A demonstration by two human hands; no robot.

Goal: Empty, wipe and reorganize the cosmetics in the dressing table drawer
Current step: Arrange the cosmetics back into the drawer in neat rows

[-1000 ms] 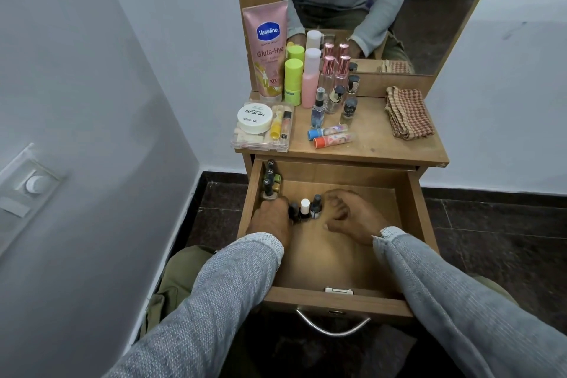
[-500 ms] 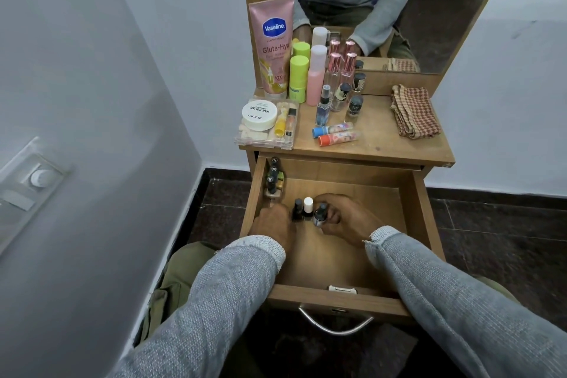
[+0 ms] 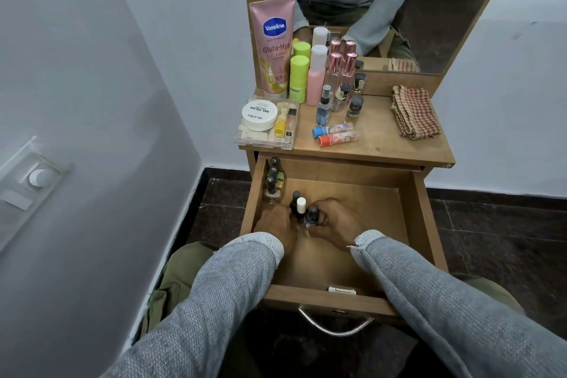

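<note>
Wooden drawer (image 3: 425, 218) stands pulled open as your left hand (image 3: 276, 222) and right hand (image 3: 336, 221) close from both sides on three small bottles (image 3: 302, 210) upright on its floor, left of centre. More bottles (image 3: 273, 178) line its back-left corner. Checked cloth (image 3: 414, 112) lies on the tabletop (image 3: 377, 144).

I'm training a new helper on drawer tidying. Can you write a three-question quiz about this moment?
1. True or false: the checked cloth lies inside the drawer.
2. What colour is the cap of the middle bottle between the left hand and right hand?
3. Where do the other small bottles in the drawer stand: A) left back corner, B) right front corner?

Key: 1 false, it lies on the tabletop; 2 white; 3 A.
</note>
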